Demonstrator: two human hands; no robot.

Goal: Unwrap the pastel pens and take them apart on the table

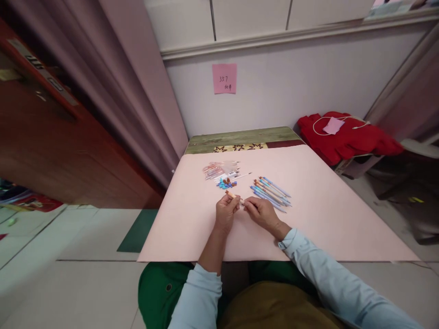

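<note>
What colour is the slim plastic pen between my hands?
The slim plastic pen is pale orange with a brown end; see the head view.

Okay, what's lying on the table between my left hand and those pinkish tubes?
In the head view, a small heap of blue and brown pieces lies between your left hand and the pinkish tubes, with some thin white sticks behind it.

A pink note (224,84) marked "357" sticks to the pale wall (274,91) below a ledge (260,43). At left, a mauve curtain (137,68) hangs beside a brown door (68,155). A green mat (138,233) lies on the tiled floor (85,288). At right, a white cord (313,125) and a pink slip (333,125) rest on heaped red cloth (350,144).
</note>
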